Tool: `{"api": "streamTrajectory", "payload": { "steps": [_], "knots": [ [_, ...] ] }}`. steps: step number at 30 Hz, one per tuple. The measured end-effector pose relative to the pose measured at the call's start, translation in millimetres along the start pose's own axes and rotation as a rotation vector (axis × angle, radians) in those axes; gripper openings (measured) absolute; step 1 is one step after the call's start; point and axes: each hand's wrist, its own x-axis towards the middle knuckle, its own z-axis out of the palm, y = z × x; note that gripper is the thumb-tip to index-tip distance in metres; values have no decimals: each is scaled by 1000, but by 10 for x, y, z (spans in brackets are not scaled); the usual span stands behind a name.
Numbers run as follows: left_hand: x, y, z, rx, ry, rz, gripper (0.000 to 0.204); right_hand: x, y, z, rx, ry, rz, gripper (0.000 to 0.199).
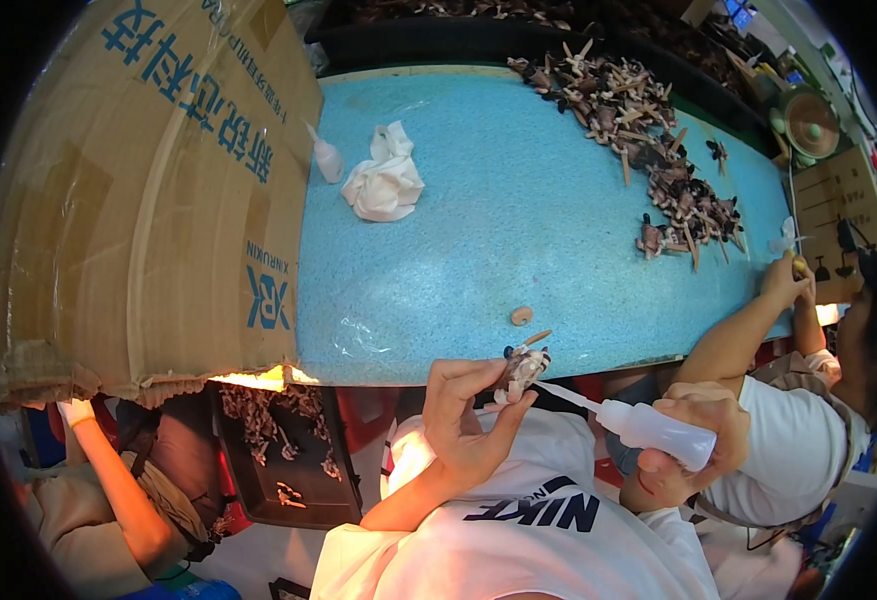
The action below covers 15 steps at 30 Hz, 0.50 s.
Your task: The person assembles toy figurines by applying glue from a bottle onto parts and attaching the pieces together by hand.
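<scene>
Small brown-and-white figurine (525, 374) is at the fingertips of the left hand (471, 425), pinched between thumb and fingers, by the near edge of the blue tabletop (459, 260). Long axis looks tilted, tan stick end up-right. Translucent squeeze bottle (659, 432) aims its nozzle at it from the right; can't tell if touching. Right hand (704, 430), farther out, wraps the bottle. Round tan piece (522, 316) lies just beyond.
</scene>
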Motion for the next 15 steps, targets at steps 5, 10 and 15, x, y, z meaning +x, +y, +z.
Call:
{"api": "streamTrajectory", "payload": {
  "steps": [5, 10, 15],
  "knots": [
    [-6, -6, -5, 15, -2, 6, 43, -26, 6, 3, 16, 5, 12, 37],
    [-27, 0, -8, -28, -5, -19, 44, -70, -10, 4, 11, 29, 20, 38],
    [-19, 5, -16, -33, -29, -13, 44, -100, -37, 16, 16, 151, 80, 38]
  ]
}}
